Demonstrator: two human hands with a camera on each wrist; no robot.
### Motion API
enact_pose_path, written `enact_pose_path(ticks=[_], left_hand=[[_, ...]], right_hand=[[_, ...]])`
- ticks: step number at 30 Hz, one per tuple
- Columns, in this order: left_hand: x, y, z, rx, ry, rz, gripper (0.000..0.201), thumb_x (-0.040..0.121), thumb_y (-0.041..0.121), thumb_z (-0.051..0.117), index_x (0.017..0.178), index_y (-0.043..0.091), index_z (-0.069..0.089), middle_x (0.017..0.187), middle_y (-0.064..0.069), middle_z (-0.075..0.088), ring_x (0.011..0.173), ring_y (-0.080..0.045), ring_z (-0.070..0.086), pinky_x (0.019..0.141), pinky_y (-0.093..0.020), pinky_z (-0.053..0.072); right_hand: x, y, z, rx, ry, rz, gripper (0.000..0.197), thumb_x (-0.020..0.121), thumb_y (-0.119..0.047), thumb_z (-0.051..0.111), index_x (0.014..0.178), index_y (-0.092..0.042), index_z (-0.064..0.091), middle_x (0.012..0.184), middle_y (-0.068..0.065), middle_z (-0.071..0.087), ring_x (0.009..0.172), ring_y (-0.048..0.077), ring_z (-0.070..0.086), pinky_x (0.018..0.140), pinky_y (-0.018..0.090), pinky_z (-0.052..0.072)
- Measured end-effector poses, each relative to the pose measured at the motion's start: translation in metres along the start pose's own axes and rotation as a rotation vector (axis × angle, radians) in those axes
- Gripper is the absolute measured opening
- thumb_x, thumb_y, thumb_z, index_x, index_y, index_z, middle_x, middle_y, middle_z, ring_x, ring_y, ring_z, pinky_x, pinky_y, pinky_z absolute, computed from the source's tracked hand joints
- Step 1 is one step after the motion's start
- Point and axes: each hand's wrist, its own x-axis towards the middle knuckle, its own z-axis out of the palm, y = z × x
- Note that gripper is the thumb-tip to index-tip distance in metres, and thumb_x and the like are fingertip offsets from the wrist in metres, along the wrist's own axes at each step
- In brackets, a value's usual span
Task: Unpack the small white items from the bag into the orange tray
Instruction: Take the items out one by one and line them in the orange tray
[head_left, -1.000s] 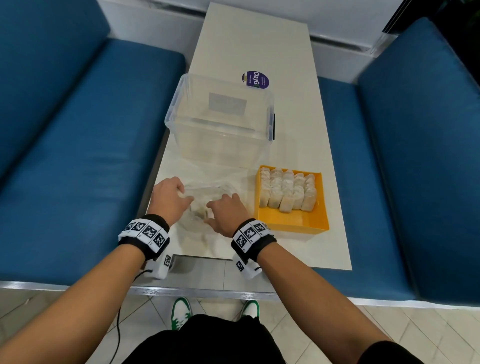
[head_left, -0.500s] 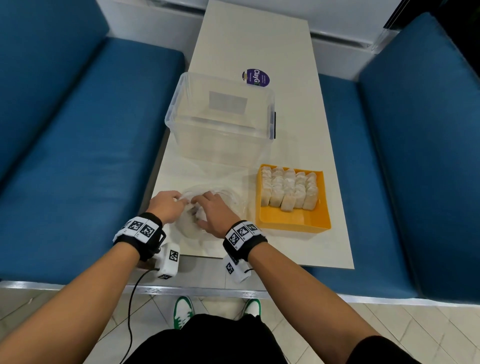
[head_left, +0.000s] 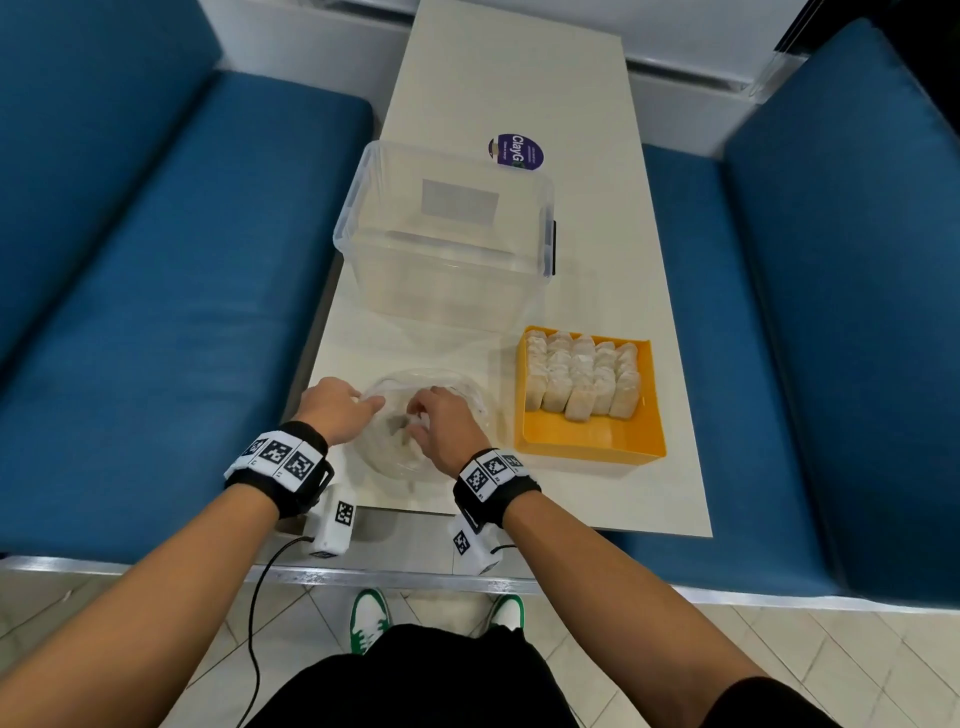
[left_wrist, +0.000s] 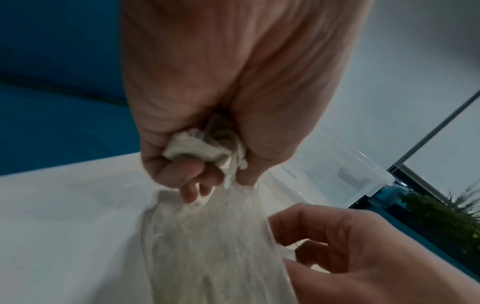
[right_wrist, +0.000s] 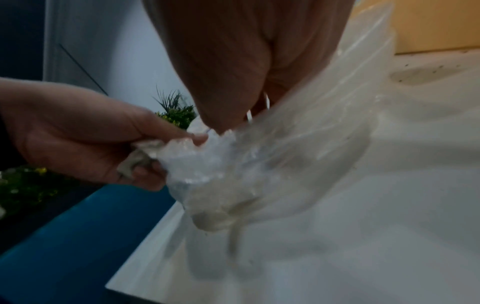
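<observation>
A clear plastic bag (head_left: 457, 400) lies on the near end of the white table (head_left: 519, 78); its mouth stands open in a ring. My left hand (head_left: 337, 410) grips the bunched left rim of the bag (left_wrist: 207, 246), and a small white item (left_wrist: 192, 149) is caught in its curled fingers. My right hand (head_left: 441, 423) is at the mouth with its fingers curled and pinches the plastic (right_wrist: 272, 156); its fingertips are hidden. The orange tray (head_left: 587, 441) stands to the right, with several white items (head_left: 582, 379) packed at its far end.
A large clear plastic bin (head_left: 447, 244) stands just beyond the bag. A round purple sticker (head_left: 516, 151) lies past it. Blue sofa cushions (head_left: 156, 260) flank the table on both sides. The tray's near half is bare.
Both hands have drawn back toward the near edge and closer together. The flat bag now has its mouth pulled open into a ring.
</observation>
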Motion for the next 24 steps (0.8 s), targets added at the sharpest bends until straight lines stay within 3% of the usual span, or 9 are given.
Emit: enact_pose_path(ticks=[3, 5, 7, 9, 11, 14, 17, 21, 24], left_hand=[[0.001, 0.000, -0.001, 0.012, -0.045, -0.028, 0.039, 0.101, 0.043, 0.061, 0.118, 0.010, 0.069, 0.109, -0.015, 0.071, 0.085, -0.030, 0.064, 0.073, -0.033, 0.051], [0.005, -0.002, 0.005, -0.203, -0.064, -0.052, 0.029, 0.101, 0.033, 0.061, 0.095, 0.006, 0.068, 0.089, -0.014, 0.066, 0.067, -0.027, 0.057, 0.065, -0.034, 0.049], [0.007, -0.002, 0.008, -0.458, -0.106, -0.099, 0.023, 0.101, 0.022, 0.062, 0.089, 0.002, 0.066, 0.086, -0.016, 0.059, 0.058, -0.024, 0.049, 0.057, -0.033, 0.043], [0.004, -0.002, 0.009, -0.572, -0.117, -0.119, 0.021, 0.100, 0.017, 0.064, 0.097, -0.004, 0.068, 0.086, -0.015, 0.058, 0.057, -0.022, 0.049, 0.051, -0.030, 0.039], [0.003, -0.002, 0.009, -0.548, -0.096, -0.085, 0.026, 0.099, 0.020, 0.067, 0.099, -0.007, 0.070, 0.082, -0.015, 0.060, 0.060, -0.023, 0.051, 0.054, -0.031, 0.042], [0.002, -0.003, 0.005, -0.250, -0.037, -0.003, 0.031, 0.095, 0.036, 0.071, 0.094, 0.006, 0.071, 0.082, -0.009, 0.068, 0.069, -0.025, 0.060, 0.063, -0.032, 0.051], [-0.002, -0.003, -0.001, -0.033, -0.053, -0.003, 0.032, 0.094, 0.046, 0.071, 0.106, 0.017, 0.068, 0.088, -0.006, 0.070, 0.067, -0.020, 0.061, 0.059, -0.028, 0.047], [-0.003, -0.004, -0.002, 0.022, -0.116, 0.029, 0.029, 0.101, 0.037, 0.062, 0.105, 0.009, 0.069, 0.086, -0.008, 0.070, 0.069, -0.024, 0.061, 0.064, -0.030, 0.051], [0.000, -0.003, 0.000, -0.005, -0.101, 0.042, 0.022, 0.100, 0.034, 0.061, 0.099, 0.013, 0.069, 0.092, -0.013, 0.071, 0.072, -0.028, 0.064, 0.066, -0.034, 0.054]], right_hand=[[-0.001, -0.004, 0.000, 0.010, -0.111, -0.044, 0.052, 0.083, -0.016, 0.076, 0.132, -0.015, 0.058, 0.119, 0.012, 0.057, 0.107, 0.026, 0.053, 0.097, 0.034, 0.041], [-0.001, -0.007, 0.002, -0.029, -0.151, -0.085, 0.060, 0.081, -0.014, 0.078, 0.136, -0.020, 0.056, 0.122, 0.013, 0.054, 0.109, 0.027, 0.051, 0.099, 0.035, 0.041], [-0.001, -0.007, 0.005, -0.058, -0.133, -0.089, 0.059, 0.079, -0.016, 0.080, 0.133, -0.022, 0.057, 0.122, 0.012, 0.055, 0.109, 0.030, 0.051, 0.098, 0.039, 0.044], [-0.001, -0.006, 0.008, -0.062, -0.098, -0.083, 0.048, 0.080, -0.017, 0.079, 0.125, -0.018, 0.060, 0.119, 0.012, 0.058, 0.106, 0.032, 0.053, 0.093, 0.041, 0.046], [-0.003, -0.006, 0.009, -0.045, -0.056, -0.092, 0.031, 0.083, -0.012, 0.073, 0.113, -0.012, 0.065, 0.110, 0.012, 0.060, 0.097, 0.032, 0.055, 0.085, 0.040, 0.047], [-0.003, -0.005, 0.007, 0.011, 0.001, -0.060, 0.016, 0.081, -0.008, 0.071, 0.097, -0.007, 0.069, 0.096, 0.011, 0.062, 0.085, 0.029, 0.057, 0.076, 0.035, 0.045], [0.000, -0.002, 0.001, 0.076, 0.071, 0.009, 0.013, 0.080, -0.011, 0.075, 0.092, -0.007, 0.070, 0.089, 0.010, 0.068, 0.082, 0.026, 0.060, 0.075, 0.032, 0.047], [-0.001, 0.001, -0.010, 0.116, 0.103, 0.070, 0.013, 0.083, -0.005, 0.068, 0.097, -0.004, 0.068, 0.091, 0.013, 0.070, 0.085, 0.028, 0.063, 0.077, 0.031, 0.048], [-0.003, -0.002, -0.013, 0.087, 0.030, 0.062, 0.031, 0.087, -0.001, 0.059, 0.115, -0.012, 0.065, 0.099, 0.013, 0.069, 0.092, 0.029, 0.063, 0.081, 0.032, 0.051]])
